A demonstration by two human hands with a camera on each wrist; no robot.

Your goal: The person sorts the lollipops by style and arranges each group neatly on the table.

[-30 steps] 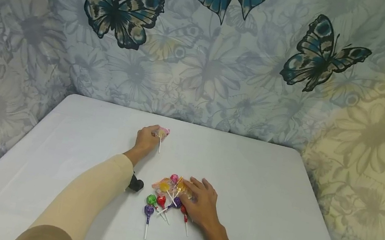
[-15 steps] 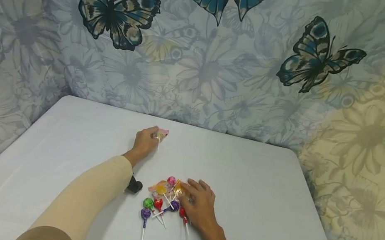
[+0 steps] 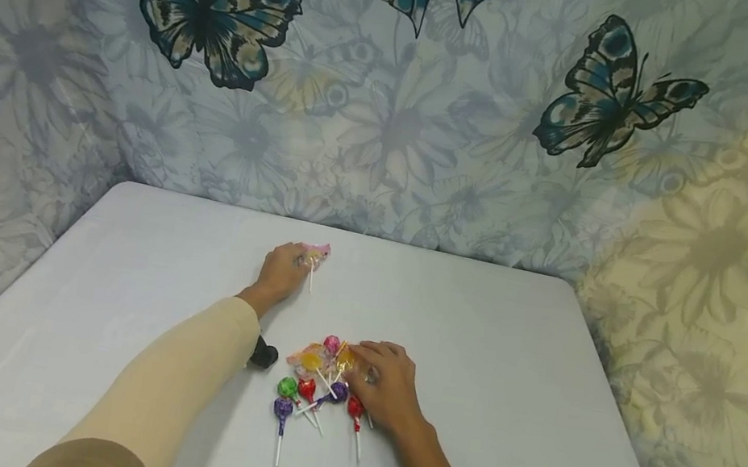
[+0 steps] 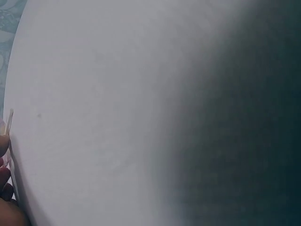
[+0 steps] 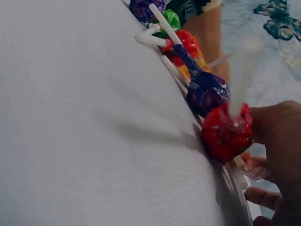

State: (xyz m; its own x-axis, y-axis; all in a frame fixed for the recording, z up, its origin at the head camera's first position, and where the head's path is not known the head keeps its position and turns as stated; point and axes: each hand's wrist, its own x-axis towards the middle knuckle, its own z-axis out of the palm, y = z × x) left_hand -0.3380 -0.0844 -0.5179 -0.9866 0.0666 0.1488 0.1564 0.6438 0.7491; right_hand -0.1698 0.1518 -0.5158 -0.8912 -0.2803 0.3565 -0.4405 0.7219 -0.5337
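Far out on the white table, my left hand (image 3: 283, 272) pinches a lollipop (image 3: 314, 258) in a clear and pink wrapper, its white stick pointing down. In the left wrist view only some fingers (image 4: 4, 176) and the stick show at the left edge. My right hand (image 3: 390, 387) is at the right side of a lollipop heap, its curled fingers and thumb around a clear-wrapped lollipop (image 5: 254, 167) that is mostly hidden. Right beside the thumb are a red lollipop (image 5: 228, 132) and a purple lollipop (image 5: 207, 92). An orange-wrapped lollipop (image 3: 345, 360) touches the fingertips in the head view.
Left in the heap lie another orange-wrapped lollipop (image 3: 310, 358), a pink one (image 3: 331, 343), a green one (image 3: 287, 387), a second red one (image 3: 307, 389) and a second purple one (image 3: 282, 408). A butterfly-patterned wall covering (image 3: 395, 147) stands behind the white table (image 3: 478, 315).
The right hand's fingers have curled in more, and the red lollipop beside it shows more fully. The left hand keeps its lollipop in nearly the same place. The head view has shifted slightly.
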